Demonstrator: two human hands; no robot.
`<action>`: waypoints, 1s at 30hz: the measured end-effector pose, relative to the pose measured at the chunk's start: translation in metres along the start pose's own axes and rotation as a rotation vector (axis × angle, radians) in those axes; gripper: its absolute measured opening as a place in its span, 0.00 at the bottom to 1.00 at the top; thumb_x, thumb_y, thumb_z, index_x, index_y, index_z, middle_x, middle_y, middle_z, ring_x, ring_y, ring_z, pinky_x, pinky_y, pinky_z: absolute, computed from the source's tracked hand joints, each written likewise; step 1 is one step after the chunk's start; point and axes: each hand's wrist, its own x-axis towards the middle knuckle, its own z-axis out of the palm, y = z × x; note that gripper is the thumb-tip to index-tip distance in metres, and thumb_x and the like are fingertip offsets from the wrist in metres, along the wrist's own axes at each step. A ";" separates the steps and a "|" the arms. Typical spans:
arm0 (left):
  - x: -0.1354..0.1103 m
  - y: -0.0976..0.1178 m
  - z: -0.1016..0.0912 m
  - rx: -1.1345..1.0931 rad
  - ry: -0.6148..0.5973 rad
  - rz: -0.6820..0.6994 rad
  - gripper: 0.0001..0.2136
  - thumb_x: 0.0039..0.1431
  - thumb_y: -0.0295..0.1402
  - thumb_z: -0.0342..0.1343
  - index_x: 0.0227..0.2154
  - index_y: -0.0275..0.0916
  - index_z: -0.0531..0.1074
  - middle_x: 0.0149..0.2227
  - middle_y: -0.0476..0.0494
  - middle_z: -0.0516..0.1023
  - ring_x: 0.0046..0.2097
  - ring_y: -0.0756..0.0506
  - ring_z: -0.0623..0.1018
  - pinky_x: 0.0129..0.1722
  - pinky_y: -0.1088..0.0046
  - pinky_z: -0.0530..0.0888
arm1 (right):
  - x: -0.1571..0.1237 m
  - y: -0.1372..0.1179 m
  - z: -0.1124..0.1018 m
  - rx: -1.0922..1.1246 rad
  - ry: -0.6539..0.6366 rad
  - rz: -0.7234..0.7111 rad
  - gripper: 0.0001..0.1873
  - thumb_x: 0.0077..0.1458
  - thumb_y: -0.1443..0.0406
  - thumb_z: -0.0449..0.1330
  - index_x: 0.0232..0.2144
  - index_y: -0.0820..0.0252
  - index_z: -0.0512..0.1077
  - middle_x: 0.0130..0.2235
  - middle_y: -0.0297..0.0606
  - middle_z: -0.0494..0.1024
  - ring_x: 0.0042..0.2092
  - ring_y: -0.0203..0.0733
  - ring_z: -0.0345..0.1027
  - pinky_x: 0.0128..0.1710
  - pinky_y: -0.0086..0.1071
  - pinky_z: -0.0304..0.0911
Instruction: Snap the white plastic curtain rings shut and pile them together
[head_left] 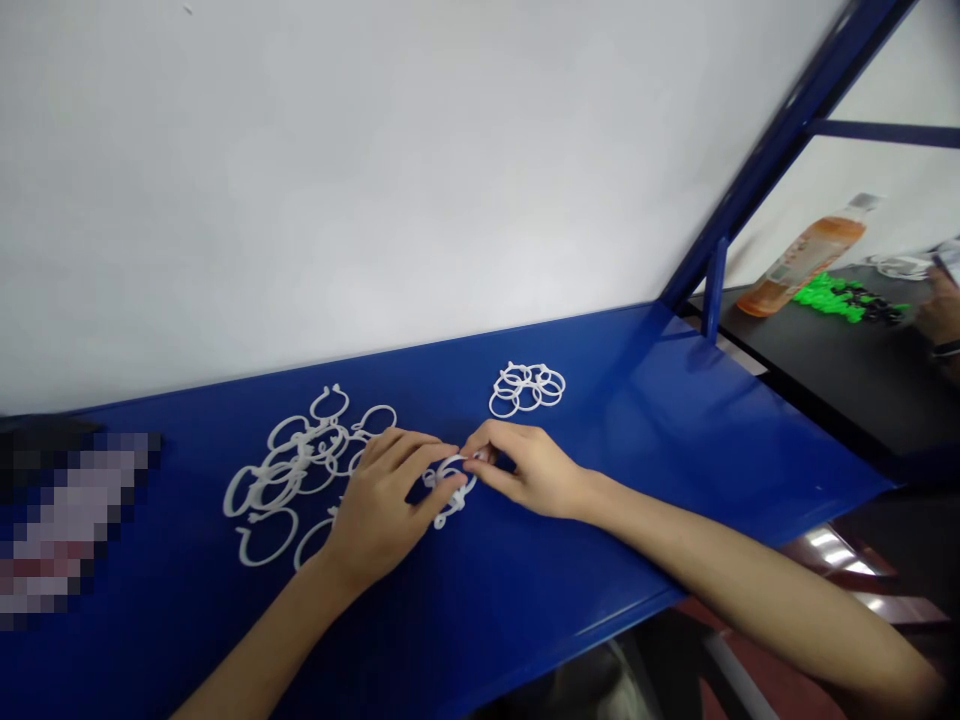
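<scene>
White plastic rings, some of them open hoops with knobbed ends, lie on a blue table. My left hand [386,490] grips a white plastic ring [452,465] from its left side, thumb and fingertips on the hoop. From the right, my right hand [532,465] pinches the same ring between thumb and index finger. Small white parts [441,520] show just below this ring, and my fingers partly cover them. Left of my left hand spreads a loose pile of rings [274,480], some overlapping. Beyond my right hand sits a smaller cluster of rings [527,388].
The blue tabletop [600,400] meets a white wall [450,180] at the back. A blue metal frame [716,290] rises at the right. Past it, a dark table holds a bottle [802,260], green pieces [832,297] and another person's hand [941,305]. A blurred-out item [75,520] lies far left.
</scene>
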 end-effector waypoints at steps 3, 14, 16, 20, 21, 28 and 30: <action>-0.004 -0.001 0.005 0.053 -0.110 0.018 0.16 0.60 0.41 0.60 0.49 0.42 0.73 0.43 0.44 0.80 0.46 0.42 0.76 0.49 0.60 0.72 | 0.001 0.003 -0.004 0.029 0.045 -0.008 0.04 0.64 0.64 0.59 0.39 0.59 0.70 0.37 0.37 0.77 0.35 0.36 0.72 0.36 0.30 0.69; -0.007 -0.004 0.011 0.086 -0.153 0.005 0.17 0.62 0.37 0.56 0.52 0.39 0.70 0.45 0.42 0.80 0.45 0.41 0.78 0.47 0.61 0.73 | 0.003 0.007 -0.009 -0.101 -0.055 -0.083 0.12 0.67 0.68 0.53 0.49 0.59 0.73 0.43 0.42 0.77 0.43 0.41 0.71 0.45 0.37 0.69; -0.008 -0.005 0.012 0.088 -0.138 -0.026 0.20 0.62 0.39 0.56 0.55 0.39 0.68 0.47 0.41 0.80 0.46 0.41 0.79 0.48 0.60 0.74 | 0.003 0.007 -0.008 -0.077 -0.046 -0.042 0.12 0.67 0.68 0.54 0.49 0.59 0.73 0.42 0.41 0.77 0.42 0.40 0.72 0.45 0.36 0.70; -0.008 -0.006 0.010 0.118 -0.097 -0.064 0.22 0.63 0.43 0.56 0.56 0.40 0.67 0.46 0.41 0.81 0.47 0.40 0.79 0.49 0.57 0.74 | 0.003 0.003 -0.004 -0.023 -0.017 0.032 0.13 0.66 0.68 0.55 0.51 0.56 0.73 0.42 0.39 0.77 0.41 0.39 0.72 0.44 0.36 0.69; -0.008 -0.006 0.010 0.130 -0.082 -0.055 0.21 0.63 0.43 0.56 0.56 0.39 0.68 0.46 0.40 0.81 0.47 0.39 0.79 0.50 0.56 0.73 | 0.003 0.001 -0.004 -0.002 -0.012 0.046 0.12 0.66 0.68 0.55 0.50 0.57 0.74 0.42 0.39 0.77 0.41 0.39 0.72 0.44 0.35 0.69; -0.004 -0.002 0.008 0.123 -0.108 0.017 0.11 0.64 0.40 0.56 0.44 0.41 0.74 0.41 0.44 0.81 0.44 0.41 0.78 0.46 0.60 0.72 | 0.005 -0.001 -0.009 0.027 0.044 0.096 0.04 0.62 0.64 0.62 0.38 0.55 0.78 0.41 0.36 0.80 0.44 0.40 0.71 0.49 0.37 0.65; -0.004 -0.001 0.007 0.123 -0.111 0.018 0.12 0.63 0.41 0.56 0.44 0.41 0.74 0.41 0.44 0.81 0.43 0.41 0.77 0.46 0.60 0.72 | 0.005 0.000 -0.009 0.080 0.052 0.120 0.04 0.62 0.64 0.63 0.38 0.55 0.79 0.41 0.36 0.78 0.41 0.38 0.71 0.44 0.34 0.67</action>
